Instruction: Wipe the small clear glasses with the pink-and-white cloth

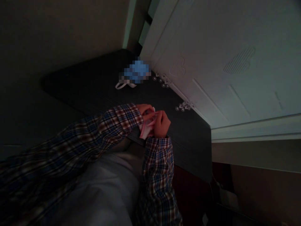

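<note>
In the head view, my left hand (145, 110) and my right hand (162, 124) meet over the near side of a dark table (188, 144). Between them is a small pink and white piece (147, 129), soft-looking like a packet or a folded cloth; its kind is hard to make out in the dim light. My right fingers pinch its upper edge. The fingers of my left hand are curled at its other side, partly hidden behind the piece and the sleeve. The lower end of the piece hangs free below my hands.
Farther back on the table lies a pixelated blue thing (137, 71) with a white loop (122, 84). Several small clear round pieces (185, 106) sit along the base of a white panel (211, 78) with raised hearts. A pale box-like thing (229, 199) is at lower right.
</note>
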Action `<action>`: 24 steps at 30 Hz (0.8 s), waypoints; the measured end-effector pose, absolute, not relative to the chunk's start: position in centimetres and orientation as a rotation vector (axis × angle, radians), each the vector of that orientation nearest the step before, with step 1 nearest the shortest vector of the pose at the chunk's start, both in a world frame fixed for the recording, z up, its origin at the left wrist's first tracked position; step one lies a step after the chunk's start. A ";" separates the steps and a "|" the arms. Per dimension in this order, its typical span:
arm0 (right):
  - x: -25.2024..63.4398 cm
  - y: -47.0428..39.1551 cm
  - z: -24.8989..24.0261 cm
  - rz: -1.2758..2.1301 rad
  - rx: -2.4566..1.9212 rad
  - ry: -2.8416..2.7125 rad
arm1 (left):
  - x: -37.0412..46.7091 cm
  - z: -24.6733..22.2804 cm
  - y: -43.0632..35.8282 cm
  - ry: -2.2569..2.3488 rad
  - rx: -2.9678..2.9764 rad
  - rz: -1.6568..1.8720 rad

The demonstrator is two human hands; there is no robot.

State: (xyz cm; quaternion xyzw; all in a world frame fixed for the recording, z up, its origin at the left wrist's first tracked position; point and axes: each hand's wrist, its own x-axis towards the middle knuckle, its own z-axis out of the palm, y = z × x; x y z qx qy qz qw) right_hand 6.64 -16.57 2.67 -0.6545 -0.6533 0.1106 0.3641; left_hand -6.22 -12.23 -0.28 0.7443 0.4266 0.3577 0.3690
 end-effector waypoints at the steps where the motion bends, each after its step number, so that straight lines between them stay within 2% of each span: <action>1: 6.6 -16.6 2.7 0.290 -1.684 -1.677 | -6.2 -0.2 -12.3 1.094 1.910 0.916; 24: 6.8 -16.6 2.7 0.308 -1.691 -1.644 | -6.6 0.4 -13.1 1.003 1.849 0.928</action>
